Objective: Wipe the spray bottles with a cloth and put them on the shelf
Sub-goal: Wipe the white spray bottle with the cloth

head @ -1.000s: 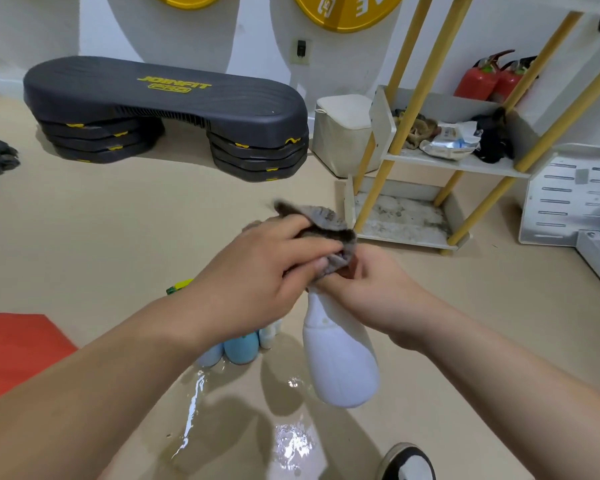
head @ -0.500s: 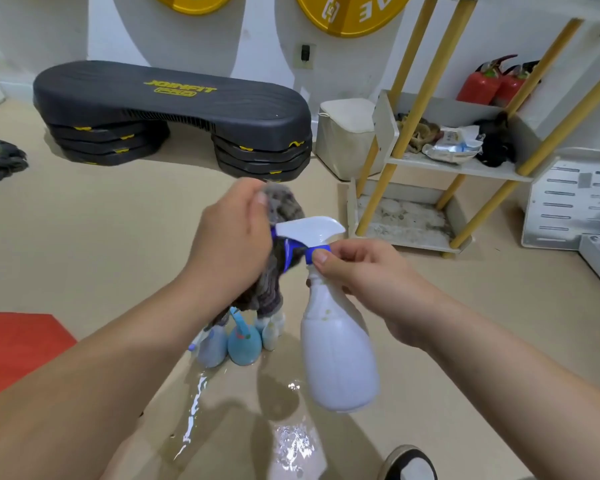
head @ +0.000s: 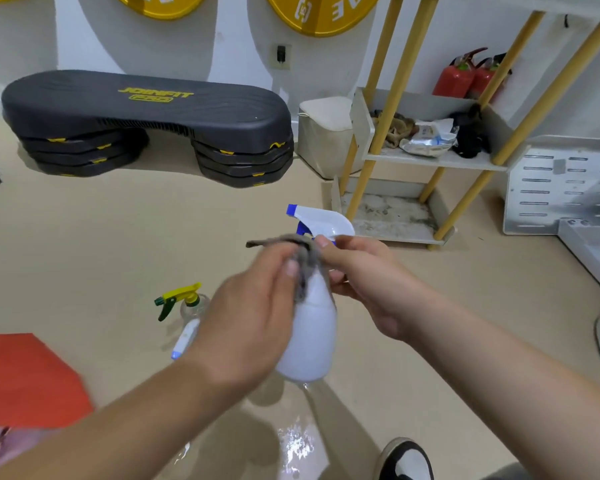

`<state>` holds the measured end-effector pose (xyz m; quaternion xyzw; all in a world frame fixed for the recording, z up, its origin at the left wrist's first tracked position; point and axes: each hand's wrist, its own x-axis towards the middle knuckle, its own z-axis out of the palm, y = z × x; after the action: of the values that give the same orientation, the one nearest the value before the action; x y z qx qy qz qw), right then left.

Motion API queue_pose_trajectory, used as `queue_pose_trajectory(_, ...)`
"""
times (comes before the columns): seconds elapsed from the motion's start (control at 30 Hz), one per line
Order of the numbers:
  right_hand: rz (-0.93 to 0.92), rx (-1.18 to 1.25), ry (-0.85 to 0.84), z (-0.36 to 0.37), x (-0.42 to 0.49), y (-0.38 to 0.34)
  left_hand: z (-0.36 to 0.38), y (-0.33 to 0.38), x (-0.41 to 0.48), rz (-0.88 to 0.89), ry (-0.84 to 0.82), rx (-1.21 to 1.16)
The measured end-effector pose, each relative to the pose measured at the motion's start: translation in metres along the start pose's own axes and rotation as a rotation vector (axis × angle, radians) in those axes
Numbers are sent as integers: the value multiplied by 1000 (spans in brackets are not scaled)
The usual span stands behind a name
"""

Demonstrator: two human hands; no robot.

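Head view: the left hand (head: 253, 317) is curled round a grey cloth (head: 303, 259) and presses it against the shoulder of a white spray bottle (head: 312, 344). The right hand (head: 368, 282) pinches the bottle's neck just under its blue-and-white trigger head (head: 323, 220). Both hands hold the bottle in the air in front of the person, its long axis close to upright, base down, nozzle pointing left. Lower left, on the floor (head: 118, 237), stands a clear spray bottle with a yellow-and-green trigger (head: 187, 299), with a small white bottle (head: 185, 337) just beside it; neither looks wiped yet. A wet patch (head: 295, 441) shines on the floor beneath the hands. The shelf (head: 430, 160) with yellow posts lies ahead and to the right, well apart from the held bottle, on the right hand's side. Since that hand already has the neck, it looks better placed to carry the bottle there once the body is wiped.
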<state>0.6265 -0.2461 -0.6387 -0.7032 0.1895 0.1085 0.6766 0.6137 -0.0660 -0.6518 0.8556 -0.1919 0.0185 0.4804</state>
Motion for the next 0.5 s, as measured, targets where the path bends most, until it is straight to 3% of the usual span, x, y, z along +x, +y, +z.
queue_pose_trajectory(0.07,-45,27,-2,6,-3,0,11,-3,-6,114,-49,109)
queue_pose_trajectory(0.13,-109,41,6,13,-8,-2,17,-8,-4,115,-47,128)
queue_pose_trajectory(0.27,-207,-18,-1,24,-12,-4,21,-14,5,-60,-34,14)
queue_pose_trajectory(0.4,-171,63,18,19,-11,-6,10,-21,18,-135,-165,-226)
queue_pose_trajectory(0.5,-158,61,-3,13,-10,-4,5,-37,33,-432,-240,-381)
